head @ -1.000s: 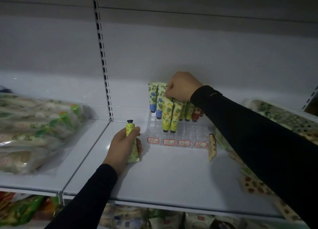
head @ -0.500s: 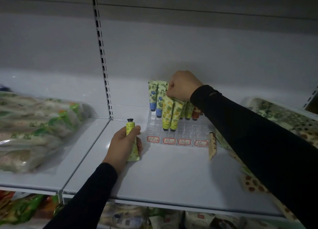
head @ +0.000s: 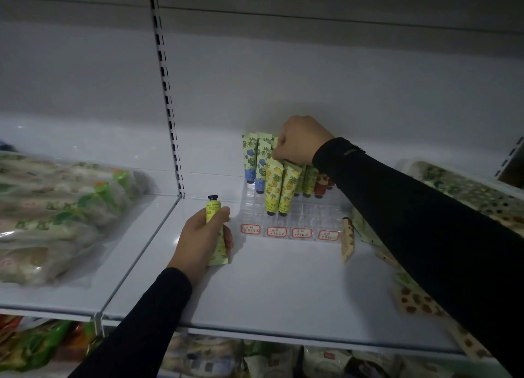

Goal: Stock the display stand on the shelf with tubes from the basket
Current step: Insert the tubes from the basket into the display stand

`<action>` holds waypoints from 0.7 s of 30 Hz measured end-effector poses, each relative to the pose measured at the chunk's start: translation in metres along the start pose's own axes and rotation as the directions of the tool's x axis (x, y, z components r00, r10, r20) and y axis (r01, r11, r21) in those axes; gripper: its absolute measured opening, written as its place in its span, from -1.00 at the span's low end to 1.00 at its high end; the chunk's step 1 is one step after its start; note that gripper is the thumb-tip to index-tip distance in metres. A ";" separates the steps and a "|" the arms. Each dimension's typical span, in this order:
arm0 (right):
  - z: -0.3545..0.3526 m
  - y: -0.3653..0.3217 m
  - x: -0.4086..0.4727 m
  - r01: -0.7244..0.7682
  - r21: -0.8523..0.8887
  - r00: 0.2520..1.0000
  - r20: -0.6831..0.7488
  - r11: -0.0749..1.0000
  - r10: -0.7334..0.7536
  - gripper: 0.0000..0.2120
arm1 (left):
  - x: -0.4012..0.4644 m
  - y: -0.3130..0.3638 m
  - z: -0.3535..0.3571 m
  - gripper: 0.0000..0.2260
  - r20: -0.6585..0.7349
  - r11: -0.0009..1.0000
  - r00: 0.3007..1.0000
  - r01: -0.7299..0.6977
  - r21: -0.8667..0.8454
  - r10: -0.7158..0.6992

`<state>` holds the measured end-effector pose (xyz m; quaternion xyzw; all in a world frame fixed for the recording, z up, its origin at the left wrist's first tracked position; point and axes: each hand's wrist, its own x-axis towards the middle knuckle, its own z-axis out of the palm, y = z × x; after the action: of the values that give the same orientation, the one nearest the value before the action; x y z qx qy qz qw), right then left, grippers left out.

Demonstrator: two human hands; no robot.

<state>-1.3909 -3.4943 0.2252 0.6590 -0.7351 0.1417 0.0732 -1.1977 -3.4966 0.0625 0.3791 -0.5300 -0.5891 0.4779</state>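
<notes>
The left hand [head: 198,238] grips a yellow tube [head: 216,233], cap up, on the shelf [head: 283,287] left of the clear stand [head: 300,216]. The right hand [head: 300,143] is curled over the stand's back tubes [head: 276,190]; its fingertips are hidden, so any grip is unclear. The basket [head: 465,187] is cut off at right.

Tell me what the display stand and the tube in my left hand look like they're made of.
The display stand looks like clear, glossy moulded plastic: the white shelf shows through its grid of pockets. The tube in the left hand looks like soft printed plastic or laminate, with a flat crimped end and a dark hard cap, probably plastic; the dim light leaves the finish uncertain.
</notes>
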 end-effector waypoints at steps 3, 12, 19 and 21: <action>-0.008 0.001 -0.003 0.006 0.029 0.999 -0.048 1.000 -0.005 -0.63 | 0.001 0.000 0.000 -0.80 0.002 1.000 1.000 0.001 -0.011 -0.001; -0.010 0.001 -0.066 0.081 0.251 0.957 -0.290 0.965 -0.005 -0.49 | -0.002 0.006 -0.005 -0.73 0.019 0.996 0.997 0.078 -0.038 -0.077; 0.047 0.003 -0.132 -0.051 0.528 0.999 0.018 0.848 0.049 -0.65 | -0.010 0.025 0.005 -0.81 0.040 0.992 0.996 0.082 -0.091 -0.078; 0.062 0.004 -0.142 -0.137 0.593 0.989 0.124 0.793 0.078 -0.62 | -0.016 0.032 0.009 -0.90 0.082 0.980 0.993 0.096 -0.175 -0.082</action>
<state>-1.3731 -3.3784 0.1241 0.6113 -0.6911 0.3400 -0.1817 -1.1972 -3.4781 0.0948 0.3360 -0.4747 -0.6687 0.4632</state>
